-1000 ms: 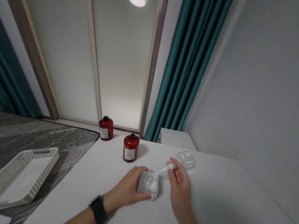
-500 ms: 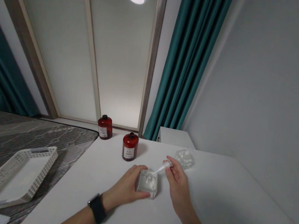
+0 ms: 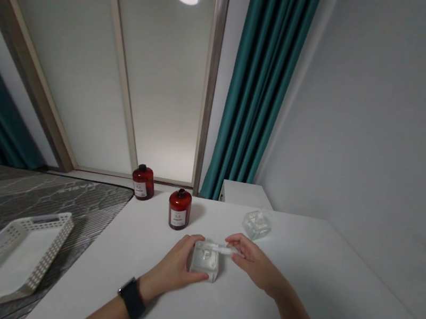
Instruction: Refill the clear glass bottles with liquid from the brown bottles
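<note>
My left hand point(image 3: 179, 264), with a dark watch on its wrist, is closed around the sides of a square clear glass bottle point(image 3: 204, 267) standing on the white table. The bottle's round opening faces up. In the fingers of my right hand point(image 3: 251, 260) is a slender clear tube point(image 3: 219, 249), its wider end hidden among the fingertips. It lies nearly level, just above the far edge of the bottle; whether it touches the glass I cannot tell. Behind my right hand, a second clear glass bottle point(image 3: 256, 224) rests on the table.
Two dark red bottles with white labels and black tops, one nearer point(image 3: 179, 209) and one farther point(image 3: 143, 182), stand toward the table's back left. A white perforated basket point(image 3: 30, 254) is to the left, beyond the table point(image 3: 134, 247) edge. A white cabinet point(image 3: 246, 193) stands behind.
The tube has come out of the bottle's opening and tipped from a steep slant to nearly level. My right hand has turned and lowered with it. My left hand keeps its hold.
</note>
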